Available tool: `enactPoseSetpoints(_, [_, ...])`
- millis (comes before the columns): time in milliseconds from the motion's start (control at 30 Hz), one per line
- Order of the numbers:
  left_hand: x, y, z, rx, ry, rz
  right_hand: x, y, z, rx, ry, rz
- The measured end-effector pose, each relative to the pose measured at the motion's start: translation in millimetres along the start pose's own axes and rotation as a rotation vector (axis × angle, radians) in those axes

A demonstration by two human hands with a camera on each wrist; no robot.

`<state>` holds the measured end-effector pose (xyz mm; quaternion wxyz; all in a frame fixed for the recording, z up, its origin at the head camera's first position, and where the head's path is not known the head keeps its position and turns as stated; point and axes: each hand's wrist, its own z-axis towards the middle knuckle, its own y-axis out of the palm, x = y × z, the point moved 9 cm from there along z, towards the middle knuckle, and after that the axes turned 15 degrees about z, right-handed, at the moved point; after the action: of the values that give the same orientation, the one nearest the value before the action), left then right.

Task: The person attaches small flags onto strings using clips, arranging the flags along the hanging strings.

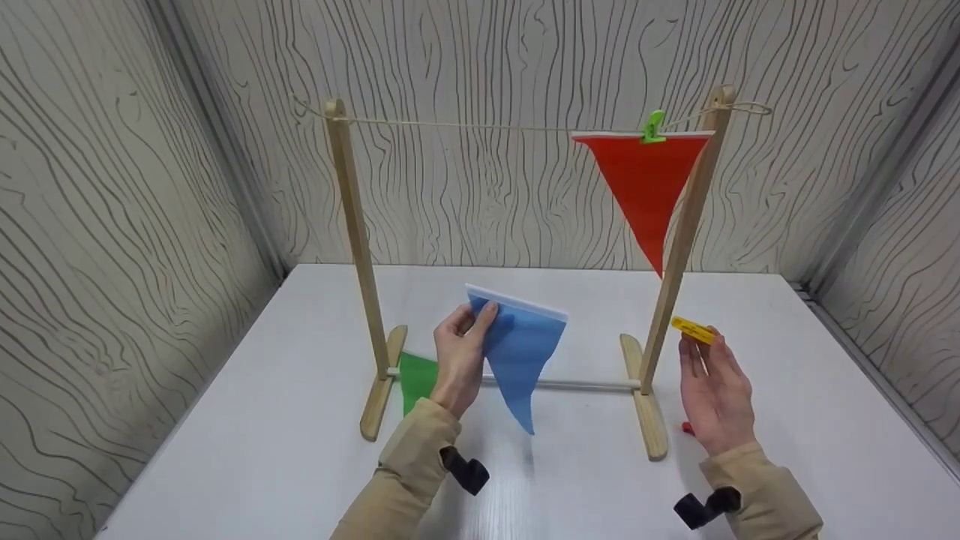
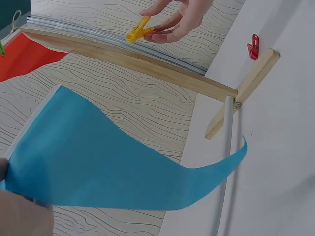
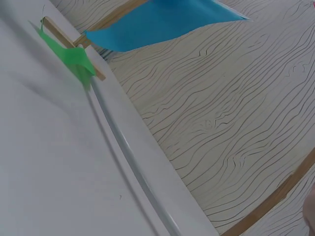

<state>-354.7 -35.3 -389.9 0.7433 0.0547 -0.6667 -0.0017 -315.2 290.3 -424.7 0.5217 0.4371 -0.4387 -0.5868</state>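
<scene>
L hand pinches blue flag near one top corner, below the string, & R hand pinches yellow clip, so flag may sag b/c other corner is unsupported.

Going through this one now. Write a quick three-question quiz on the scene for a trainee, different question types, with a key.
1. Multiple choice: What colour is the plastic clip on the top edge of the red triangular flag?
a) yellow
b) red
c) lime green

2. True or false: The person's right hand holds the blue triangular flag.

3. Short answer: Where does the small red plastic clip lie?

Key:
1: c.
2: False; the left hand holds it, while the right pinches a yellow plastic clip.
3: On the white tabletop, beside a wooden foot of the stand.
</scene>
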Motion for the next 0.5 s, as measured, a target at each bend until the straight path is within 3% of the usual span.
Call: enactPoseSetpoints(500, [37.7,-3.0,3.6,0.017,0.048,-0.171,19,29,1.8,-0.132,0.027,0.066])
